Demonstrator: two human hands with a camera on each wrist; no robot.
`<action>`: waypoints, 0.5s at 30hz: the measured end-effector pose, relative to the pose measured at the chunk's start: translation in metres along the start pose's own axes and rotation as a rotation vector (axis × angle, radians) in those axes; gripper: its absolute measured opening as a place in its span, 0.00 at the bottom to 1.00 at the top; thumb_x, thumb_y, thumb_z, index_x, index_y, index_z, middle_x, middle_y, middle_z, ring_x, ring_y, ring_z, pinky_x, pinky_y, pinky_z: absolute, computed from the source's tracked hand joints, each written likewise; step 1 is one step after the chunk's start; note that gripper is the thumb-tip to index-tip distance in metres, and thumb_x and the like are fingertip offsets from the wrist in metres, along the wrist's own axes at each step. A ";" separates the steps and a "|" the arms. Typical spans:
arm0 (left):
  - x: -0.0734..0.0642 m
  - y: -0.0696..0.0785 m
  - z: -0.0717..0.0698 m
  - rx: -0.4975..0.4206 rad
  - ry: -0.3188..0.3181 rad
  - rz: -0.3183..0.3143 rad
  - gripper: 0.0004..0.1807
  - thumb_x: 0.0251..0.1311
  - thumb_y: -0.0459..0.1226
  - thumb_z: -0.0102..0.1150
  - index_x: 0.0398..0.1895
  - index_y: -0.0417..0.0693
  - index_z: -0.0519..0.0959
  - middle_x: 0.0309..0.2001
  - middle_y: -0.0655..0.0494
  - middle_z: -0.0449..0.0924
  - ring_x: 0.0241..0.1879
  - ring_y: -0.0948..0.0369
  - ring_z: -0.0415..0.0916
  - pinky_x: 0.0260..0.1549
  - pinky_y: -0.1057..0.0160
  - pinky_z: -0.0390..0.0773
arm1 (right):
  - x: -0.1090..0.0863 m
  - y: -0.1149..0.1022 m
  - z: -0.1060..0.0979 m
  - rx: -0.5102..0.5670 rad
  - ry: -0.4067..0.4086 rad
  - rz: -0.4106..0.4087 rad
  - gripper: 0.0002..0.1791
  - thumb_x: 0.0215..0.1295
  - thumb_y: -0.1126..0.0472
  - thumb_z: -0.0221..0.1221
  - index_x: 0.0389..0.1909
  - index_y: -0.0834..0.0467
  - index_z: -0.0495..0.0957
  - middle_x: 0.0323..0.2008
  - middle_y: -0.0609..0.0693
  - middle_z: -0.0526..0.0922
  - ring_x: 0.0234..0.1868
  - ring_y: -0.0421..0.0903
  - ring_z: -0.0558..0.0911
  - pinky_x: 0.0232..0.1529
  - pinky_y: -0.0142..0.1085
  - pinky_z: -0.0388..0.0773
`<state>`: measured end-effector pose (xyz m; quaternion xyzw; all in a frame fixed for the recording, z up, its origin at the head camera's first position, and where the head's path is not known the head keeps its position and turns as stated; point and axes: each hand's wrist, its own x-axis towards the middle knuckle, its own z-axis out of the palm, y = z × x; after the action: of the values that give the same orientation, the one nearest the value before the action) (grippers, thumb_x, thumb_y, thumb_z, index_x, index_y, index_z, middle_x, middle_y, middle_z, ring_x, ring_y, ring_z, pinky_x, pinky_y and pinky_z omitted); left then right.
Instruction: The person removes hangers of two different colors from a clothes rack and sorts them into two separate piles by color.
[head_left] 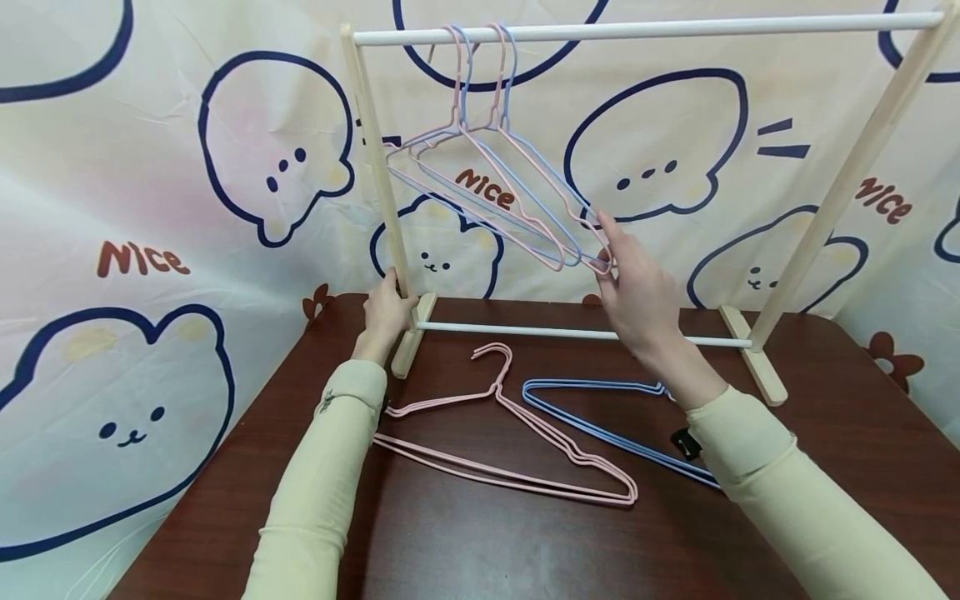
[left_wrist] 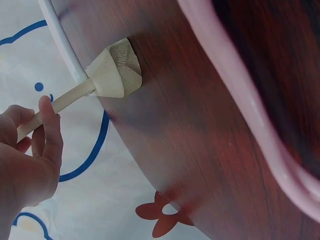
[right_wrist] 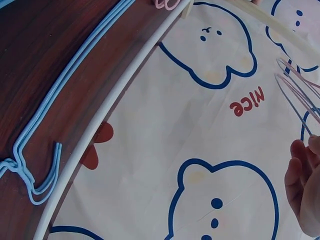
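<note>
Several pink and blue hangers hang from the white top rail (head_left: 675, 30) of a clothes rack, near its left end. My right hand (head_left: 641, 287) is at their lower right corner, thumb and fingers pinching the rightmost blue hanger (head_left: 551, 171); a pink hanger (head_left: 534, 158) lies right against it. In the right wrist view that hand (right_wrist: 304, 185) is partly cut off at the edge. My left hand (head_left: 386, 315) grips the rack's left wooden post (head_left: 378, 158) low down. The left wrist view shows the fingers (left_wrist: 50, 127) curled round the post.
Stacked pink hangers (head_left: 480, 475) lie on the dark wooden table (head_left: 465, 550) before the rack. To their right are stacked blue hangers (head_left: 600, 429), partly behind my right arm. The rack has a white lower bar (head_left: 525, 331) and a right post (head_left: 847, 183). A printed cloth hangs behind.
</note>
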<state>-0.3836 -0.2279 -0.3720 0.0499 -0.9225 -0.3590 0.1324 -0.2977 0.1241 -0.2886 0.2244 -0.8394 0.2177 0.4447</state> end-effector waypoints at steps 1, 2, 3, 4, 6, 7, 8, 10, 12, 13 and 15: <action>0.000 0.000 0.000 0.001 0.001 -0.002 0.23 0.70 0.39 0.55 0.64 0.46 0.65 0.50 0.40 0.79 0.38 0.45 0.83 0.44 0.49 0.81 | 0.000 0.001 0.000 -0.001 0.009 -0.005 0.33 0.67 0.66 0.61 0.72 0.54 0.65 0.36 0.56 0.82 0.21 0.48 0.72 0.17 0.33 0.59; 0.000 0.000 0.000 0.001 0.001 -0.004 0.23 0.70 0.39 0.55 0.64 0.46 0.65 0.50 0.40 0.79 0.38 0.45 0.83 0.43 0.49 0.82 | -0.001 0.001 0.000 -0.005 0.017 -0.009 0.32 0.68 0.65 0.61 0.72 0.54 0.65 0.36 0.56 0.82 0.21 0.48 0.71 0.17 0.33 0.59; 0.000 0.000 0.000 0.001 0.001 -0.006 0.23 0.70 0.39 0.55 0.64 0.46 0.65 0.50 0.40 0.79 0.38 0.45 0.83 0.43 0.49 0.82 | -0.001 0.002 0.000 -0.007 0.022 -0.015 0.31 0.69 0.64 0.60 0.72 0.55 0.65 0.36 0.57 0.82 0.21 0.48 0.71 0.17 0.33 0.59; 0.000 0.000 0.000 0.001 0.000 -0.007 0.23 0.70 0.39 0.55 0.65 0.46 0.65 0.50 0.40 0.79 0.38 0.45 0.83 0.42 0.49 0.82 | -0.002 0.002 0.000 -0.002 0.028 -0.019 0.31 0.69 0.64 0.60 0.72 0.55 0.65 0.36 0.57 0.81 0.20 0.47 0.70 0.17 0.33 0.59; 0.001 0.000 0.000 0.005 0.001 -0.006 0.23 0.70 0.39 0.55 0.64 0.46 0.65 0.50 0.40 0.79 0.39 0.45 0.83 0.43 0.49 0.82 | -0.002 0.002 -0.001 0.002 0.038 -0.027 0.30 0.70 0.63 0.60 0.72 0.57 0.65 0.37 0.57 0.81 0.19 0.47 0.69 0.17 0.32 0.59; 0.000 0.000 0.000 0.005 0.000 -0.005 0.23 0.69 0.38 0.55 0.64 0.46 0.65 0.50 0.40 0.79 0.39 0.44 0.83 0.43 0.49 0.82 | -0.002 0.002 -0.002 0.004 0.044 -0.031 0.30 0.70 0.63 0.59 0.72 0.57 0.65 0.37 0.57 0.81 0.19 0.47 0.69 0.17 0.32 0.58; 0.000 0.000 0.000 0.008 0.000 -0.003 0.23 0.70 0.38 0.55 0.64 0.46 0.65 0.50 0.40 0.79 0.39 0.44 0.84 0.44 0.49 0.82 | -0.002 0.002 -0.003 0.004 0.051 -0.032 0.30 0.70 0.63 0.59 0.71 0.57 0.65 0.37 0.57 0.81 0.18 0.46 0.69 0.17 0.31 0.58; 0.000 0.000 0.000 0.008 0.000 0.002 0.23 0.70 0.38 0.55 0.64 0.45 0.65 0.51 0.39 0.79 0.39 0.44 0.84 0.45 0.48 0.82 | -0.002 0.002 -0.005 0.009 0.069 -0.030 0.30 0.69 0.64 0.60 0.71 0.58 0.66 0.37 0.57 0.82 0.18 0.47 0.69 0.17 0.32 0.57; 0.000 -0.001 -0.001 0.004 0.000 0.001 0.23 0.70 0.38 0.55 0.65 0.45 0.65 0.51 0.39 0.79 0.40 0.44 0.83 0.44 0.49 0.82 | -0.001 0.002 -0.008 0.013 0.086 -0.022 0.29 0.70 0.65 0.59 0.71 0.58 0.66 0.37 0.57 0.82 0.18 0.47 0.71 0.18 0.33 0.58; 0.000 -0.001 -0.001 0.001 0.001 0.000 0.23 0.70 0.38 0.55 0.65 0.46 0.65 0.51 0.40 0.79 0.40 0.44 0.83 0.42 0.49 0.83 | -0.001 0.002 -0.010 0.020 0.092 -0.016 0.29 0.70 0.65 0.59 0.71 0.58 0.66 0.37 0.58 0.82 0.19 0.48 0.72 0.18 0.34 0.59; 0.000 -0.001 0.000 -0.001 0.002 -0.003 0.23 0.70 0.38 0.54 0.65 0.46 0.65 0.51 0.40 0.79 0.40 0.44 0.83 0.39 0.50 0.83 | -0.001 0.002 -0.015 0.031 0.099 0.000 0.29 0.70 0.65 0.59 0.71 0.57 0.66 0.37 0.58 0.82 0.20 0.48 0.73 0.18 0.34 0.60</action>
<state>-0.3832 -0.2283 -0.3723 0.0514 -0.9221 -0.3597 0.1328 -0.2890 0.1342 -0.2821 0.2204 -0.8129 0.2413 0.4820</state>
